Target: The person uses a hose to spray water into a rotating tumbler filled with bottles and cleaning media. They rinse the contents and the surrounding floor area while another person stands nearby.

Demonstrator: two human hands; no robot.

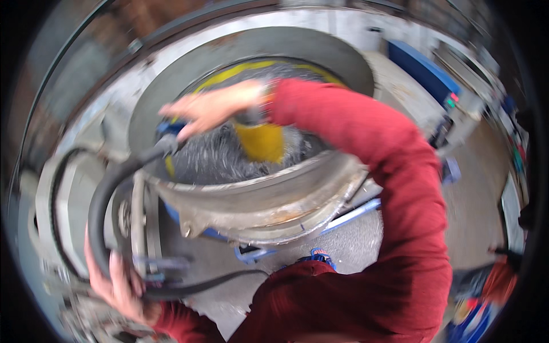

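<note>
Gripping dark hose point(101, 208), left hand point(121, 300) closed round it; right hand point(211, 108) outstretched beside hose tip point(168, 144), hold too blurred to tell.

Both sleeves point(366, 126) are rocking a plain deep red, while the hose point(101, 206) is running dull dark grey. The tub wall point(163, 97) is showing flat grey, the middle post point(264, 143) is popping bright yellow, and the stuff point(203, 157) around it is looking grey with silvery flecks. That long box point(423, 71) is sporting blue, and the footwear point(324, 258) is mixing blue with reddish bits.
</note>
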